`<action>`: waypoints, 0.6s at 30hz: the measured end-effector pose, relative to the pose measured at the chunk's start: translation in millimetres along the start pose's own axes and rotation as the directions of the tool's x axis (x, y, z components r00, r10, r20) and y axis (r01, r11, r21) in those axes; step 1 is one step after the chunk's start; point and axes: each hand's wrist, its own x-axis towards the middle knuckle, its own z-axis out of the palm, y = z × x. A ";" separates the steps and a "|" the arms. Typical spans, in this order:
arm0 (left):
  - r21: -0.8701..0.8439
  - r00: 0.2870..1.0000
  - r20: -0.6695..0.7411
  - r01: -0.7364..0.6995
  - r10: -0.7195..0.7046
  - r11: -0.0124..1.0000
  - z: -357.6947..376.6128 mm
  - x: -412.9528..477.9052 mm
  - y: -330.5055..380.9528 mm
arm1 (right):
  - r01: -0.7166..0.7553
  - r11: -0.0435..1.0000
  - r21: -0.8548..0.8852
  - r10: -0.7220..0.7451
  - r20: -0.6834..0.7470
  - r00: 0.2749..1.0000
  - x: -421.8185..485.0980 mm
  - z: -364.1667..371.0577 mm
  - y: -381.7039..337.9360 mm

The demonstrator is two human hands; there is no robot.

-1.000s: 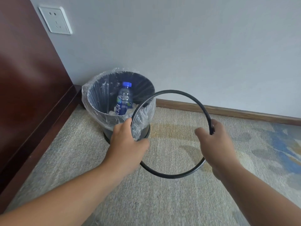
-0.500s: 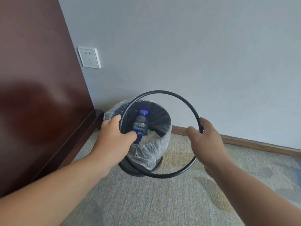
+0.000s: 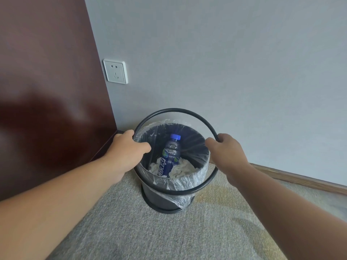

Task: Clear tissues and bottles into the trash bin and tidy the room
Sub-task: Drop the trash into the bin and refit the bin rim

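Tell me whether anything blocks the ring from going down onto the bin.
Nothing visible does. The left hand and right hand hold the ring over the bin. The bottle and tissues sit inside it, seemingly below the rim, and the bag is folded outward over the rim.

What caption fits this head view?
Left hand and right hand hold thin black ring over plastic-lined black bin containing blue bottle, white tissues.

Black ring [image 3: 176,110], black bin [image 3: 161,198], blue-capped bottle [image 3: 170,158], white tissues [image 3: 181,168], grey carpet [image 3: 169,231].
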 end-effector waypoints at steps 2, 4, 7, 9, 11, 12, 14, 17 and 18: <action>0.019 1.000 -0.002 0.011 -0.011 1.000 1.3 7.0 -2.4 | -0.002 1.000 -0.026 0.002 0.008 1.000 3.9 3.9 -2.4; 0.036 1.000 0.008 0.026 -0.027 0.999 3.1 12.3 -4.4 | -0.013 0.998 -0.055 0.014 0.020 1.000 7.1 7.3 -3.1; 0.032 0.998 0.024 0.054 -0.055 0.998 7.2 17.2 -4.7 | -0.044 0.994 -0.096 0.048 0.035 0.998 12.8 11.4 -2.1; 0.031 0.997 0.034 0.062 -0.063 0.998 8.9 19.9 -4.7 | -0.061 0.990 -0.128 0.067 0.043 0.997 16.8 14.0 -1.9; 0.029 0.996 0.041 0.072 -0.073 0.997 9.9 23.3 -6.5 | -0.071 0.988 -0.139 0.080 0.062 0.995 19.5 16.2 -2.5; 0.033 0.996 0.043 0.079 -0.080 0.996 10.1 24.8 -7.3 | -0.070 0.988 -0.140 0.081 0.071 0.994 20.7 17.4 -2.9; 0.053 0.995 0.041 0.089 -0.091 0.995 11.5 27.9 -8.4 | -0.068 0.987 -0.148 0.081 0.083 0.993 23.5 19.4 -4.1; 0.074 0.992 0.037 0.116 -0.119 0.990 11.9 31.9 -7.5 | -0.074 0.984 -0.164 0.089 0.088 0.992 28.4 22.6 -6.0; 0.071 0.991 0.047 0.120 -0.123 0.990 12.2 33.9 -7.1 | -0.078 0.982 -0.171 0.094 0.089 0.992 30.2 23.3 -6.3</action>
